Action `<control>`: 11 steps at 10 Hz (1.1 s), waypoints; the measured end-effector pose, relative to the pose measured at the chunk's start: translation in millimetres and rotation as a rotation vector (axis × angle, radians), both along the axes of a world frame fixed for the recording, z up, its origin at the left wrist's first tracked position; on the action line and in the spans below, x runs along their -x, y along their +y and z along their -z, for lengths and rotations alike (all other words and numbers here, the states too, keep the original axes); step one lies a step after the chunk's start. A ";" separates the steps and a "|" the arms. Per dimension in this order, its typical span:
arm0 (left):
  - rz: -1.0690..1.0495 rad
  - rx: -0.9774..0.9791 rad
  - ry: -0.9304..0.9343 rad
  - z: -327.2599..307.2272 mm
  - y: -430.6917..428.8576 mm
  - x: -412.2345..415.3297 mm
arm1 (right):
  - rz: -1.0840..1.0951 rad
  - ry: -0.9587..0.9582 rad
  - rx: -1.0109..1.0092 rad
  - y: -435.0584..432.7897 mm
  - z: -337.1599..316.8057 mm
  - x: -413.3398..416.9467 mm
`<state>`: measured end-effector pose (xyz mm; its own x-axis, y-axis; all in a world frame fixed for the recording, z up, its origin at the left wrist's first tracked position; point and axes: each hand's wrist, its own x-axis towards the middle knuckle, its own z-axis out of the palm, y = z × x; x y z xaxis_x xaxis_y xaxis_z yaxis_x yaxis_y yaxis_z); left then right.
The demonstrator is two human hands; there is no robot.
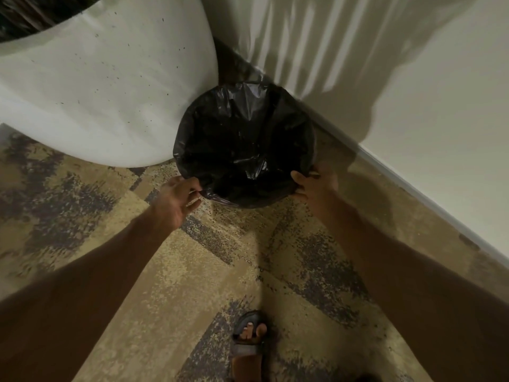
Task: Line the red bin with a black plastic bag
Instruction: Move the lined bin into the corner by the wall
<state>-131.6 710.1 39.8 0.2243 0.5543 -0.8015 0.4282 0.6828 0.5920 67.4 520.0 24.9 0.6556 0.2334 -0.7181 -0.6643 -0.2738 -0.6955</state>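
Hands: left hand (176,198) and right hand (314,183) are both at the near edge of the bag (243,142), one on each side.
Left hand: thumb and fingers are pinched closed on a fold of the bag's rim at the near left.
Right hand: fingers curl over the near right rim, closed on the plastic; what they press against underneath is hidden.
Bag: black, thin and glossy, it is spread open across a round mouth and sags inward, creased all over.
Bin: no red shows anywhere; the bag covers the whole top, so the bin is judged to sit under it, on the floor in the corner.
Handling: the film looks very light, limp and slippery, and likely to tear if pulled hard on one point; it probably slides off the rim unless folded well over.
Where to hold: the turned-over edge is the best place, pinched at opposite sides and worked round, not the loose middle.
Floor: patterned carpet (192,271) in tan and dark patches, flat, with a sandalled foot (249,337) near the bottom.
Room: a pale wall (413,64) with a baseboard runs behind to the right; a large white curved object (104,86), speckled, stands just beside the bag on the left.
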 end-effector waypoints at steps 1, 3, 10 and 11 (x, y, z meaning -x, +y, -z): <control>0.035 -0.004 -0.010 1.9 -1.3 0.9 | -0.025 -0.006 0.014 -3.7 -1.2 -1.5; -0.069 0.043 -0.053 1.8 -1.1 -3.2 | -0.025 -0.003 -0.089 -10.5 -1.3 1.0; 0.232 -0.714 0.274 -9.9 -18.8 -2.5 | -0.363 -0.641 0.175 -27.6 -22.8 14.3; 0.476 -0.954 0.399 -16.9 -21.7 -6.2 | -0.561 -0.839 0.381 -30.8 -22.1 13.7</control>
<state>-125.4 688.4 56.7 0.3982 0.9032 -0.1599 0.7978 -0.2551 0.5463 53.6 489.2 47.0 0.8413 0.5102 -0.1784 0.2725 -0.6855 -0.6752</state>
